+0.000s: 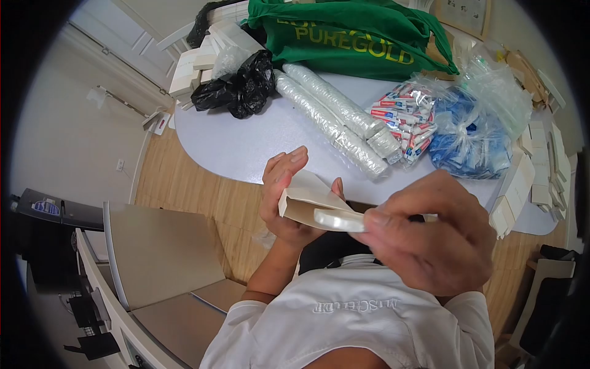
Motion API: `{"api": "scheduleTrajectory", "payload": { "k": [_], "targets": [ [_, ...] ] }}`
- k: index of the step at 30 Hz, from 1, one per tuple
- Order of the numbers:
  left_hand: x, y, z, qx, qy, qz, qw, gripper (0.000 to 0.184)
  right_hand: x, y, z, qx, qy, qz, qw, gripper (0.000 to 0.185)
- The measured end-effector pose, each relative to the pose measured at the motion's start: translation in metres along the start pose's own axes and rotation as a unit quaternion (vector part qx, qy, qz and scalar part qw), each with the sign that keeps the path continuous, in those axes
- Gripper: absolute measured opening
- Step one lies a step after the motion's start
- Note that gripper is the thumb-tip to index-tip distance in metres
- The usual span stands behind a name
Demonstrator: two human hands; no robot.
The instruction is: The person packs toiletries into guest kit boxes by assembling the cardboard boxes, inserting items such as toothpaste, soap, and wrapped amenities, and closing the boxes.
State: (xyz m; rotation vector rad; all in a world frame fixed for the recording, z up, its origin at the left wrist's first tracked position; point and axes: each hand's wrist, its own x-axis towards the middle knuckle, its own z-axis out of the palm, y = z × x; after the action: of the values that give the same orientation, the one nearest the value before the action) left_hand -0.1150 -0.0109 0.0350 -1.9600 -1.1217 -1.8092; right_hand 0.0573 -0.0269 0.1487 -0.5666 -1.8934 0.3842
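Observation:
My left hand (278, 206) supports a small white cardboard box (314, 189) from below and the side, its open end facing me. Between the thumb and fingers of my right hand (436, 237) is a glossy white item with a rounded end (338, 220). Its tip is at the mouth of the box; how far it reaches inside I cannot tell. My right fingers hide the rest of the item. Both hands are in front of my chest, near the table's front edge.
On the white table (215, 144) lie long clear-wrapped rolls (332, 120), a bag of small red-white-blue tubes (402, 120), a bag of blue packets (470, 135), a black plastic bag (243, 86) and a green cloth bag (350, 40). White boxes (516, 190) are stacked right. A chair (163, 255) stands left.

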Motion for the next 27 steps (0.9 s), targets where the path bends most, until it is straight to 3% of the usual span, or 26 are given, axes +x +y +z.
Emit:
{"api": "scheduleTrajectory", "payload": {
  "k": [5, 9, 11, 13, 14, 18, 21, 23, 25, 27],
  "targets": [
    [-0.001, 0.0, 0.001, -0.048, -0.004, -0.003, 0.999, 0.078, 0.002, 0.008, 0.006, -0.059, -0.052, -0.054, 0.995, 0.027],
    [-0.013, 0.004, 0.0, -0.068, 0.037, -0.106, 0.991, 0.083, 0.007, 0.011, 0.008, -0.113, -0.036, -0.074, 0.99, 0.033],
    [-0.014, 0.01, -0.004, -0.102, 0.033, -0.138, 0.985, 0.085, 0.006, 0.016, 0.013, -0.053, -0.028, 0.024, 0.998, 0.04],
    [-0.001, 0.023, -0.007, -0.179, -0.01, -0.2, 0.963, 0.085, 0.002, 0.03, 0.013, -0.005, -0.037, 0.026, 0.999, 0.037],
    [0.004, 0.029, -0.011, -0.155, -0.058, -0.215, 0.963, 0.088, 0.002, 0.035, 0.012, 0.027, -0.039, 0.048, 0.998, 0.036],
    [0.018, 0.041, -0.009, -0.243, -0.061, -0.299, 0.921, 0.082, 0.001, 0.048, 0.017, 0.145, -0.027, 0.125, 0.981, 0.024],
    [0.023, 0.036, -0.017, -0.429, -0.122, -0.501, 0.742, 0.062, -0.007, 0.052, 0.014, 0.199, -0.003, 0.197, 0.96, 0.015],
    [0.021, 0.029, -0.013, -0.608, -0.18, -0.495, 0.594, 0.062, -0.013, 0.06, 0.01, 0.257, -0.062, 0.17, 0.949, 0.014],
    [0.023, 0.031, -0.01, -0.617, -0.208, -0.485, 0.584, 0.062, -0.015, 0.055, 0.002, 0.258, -0.057, 0.165, 0.95, 0.011],
    [0.033, 0.033, -0.012, -0.621, -0.227, -0.482, 0.575, 0.062, -0.019, 0.054, -0.004, 0.197, -0.037, 0.041, 0.979, 0.012]
  ]
}}
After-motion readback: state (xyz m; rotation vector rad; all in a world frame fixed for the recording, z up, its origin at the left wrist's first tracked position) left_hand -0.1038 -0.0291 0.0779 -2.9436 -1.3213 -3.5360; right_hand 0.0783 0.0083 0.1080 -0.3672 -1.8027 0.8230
